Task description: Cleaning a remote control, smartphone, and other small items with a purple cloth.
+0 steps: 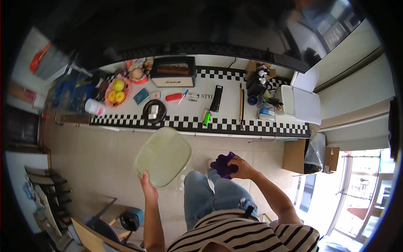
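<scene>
My left hand (148, 186) grips the near rim of a pale green plastic basin (165, 156), whose hollow inside faces up towards the camera. My right hand (241, 167) is closed around a bunched purple cloth (224, 164), held above my knee and apart from the basin. Beyond both hands runs a cabinet top with a black-and-white checkered border (189, 123). On it lie a green lighter (206, 119), a long black box (216, 98), a red-handled tool (173, 97) and a black ring-shaped object (154, 112) with small white pieces in it.
A Marshall speaker (173, 74) stands at the back, beside a pink fruit bowl (108, 97) and a white bottle (95, 107). A large black screen (189, 28) overhangs the cabinet. Cardboard boxes (293, 156) stand right on the floor; a chair (104, 230) is at lower left.
</scene>
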A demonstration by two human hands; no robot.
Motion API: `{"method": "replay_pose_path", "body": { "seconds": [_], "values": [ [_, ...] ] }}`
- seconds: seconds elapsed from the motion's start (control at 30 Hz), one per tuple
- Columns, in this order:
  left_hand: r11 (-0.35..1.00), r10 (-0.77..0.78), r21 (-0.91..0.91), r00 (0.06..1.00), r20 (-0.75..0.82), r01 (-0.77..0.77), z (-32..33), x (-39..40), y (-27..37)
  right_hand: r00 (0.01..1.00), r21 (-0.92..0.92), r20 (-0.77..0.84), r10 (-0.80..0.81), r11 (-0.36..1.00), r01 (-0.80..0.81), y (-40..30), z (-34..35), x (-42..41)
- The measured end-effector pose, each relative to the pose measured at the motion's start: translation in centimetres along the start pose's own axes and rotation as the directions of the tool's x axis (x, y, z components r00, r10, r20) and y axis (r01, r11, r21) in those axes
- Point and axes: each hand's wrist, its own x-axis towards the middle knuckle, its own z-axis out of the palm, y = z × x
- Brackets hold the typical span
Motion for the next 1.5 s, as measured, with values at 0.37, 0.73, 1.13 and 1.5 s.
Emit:
{"method": "replay_pose_path", "body": {
  "seconds": [0.37,0.73,1.13,1.5],
  "values": [
    [0.962,-0.242,0.221,0.878,0.414,0.161,18.6,24.6,-4.5,0.771,-0.266,-0.452,0.449,0.757,-0.597,9.6,-6.7,18.7],
    [0.948,-0.177,0.317,0.815,0.552,-0.009,32.5,30.9,-9.4,0.736,-0.316,-0.632,0.244,0.785,-0.532,17.1,0.0,33.4],
    [0.814,-0.498,0.547,0.721,0.482,0.197,41.0,34.1,-15.2,0.628,0.525,-0.259,0.734,0.653,-0.546,14.1,-6.0,18.1],
    [0.818,0.129,-0.157,-0.090,0.988,-0.553,40.5,16.9,-2.7,0.887,0.264,-0.040,0.461,0.861,-0.435,15.6,-3.3,20.3]
  ]
}}
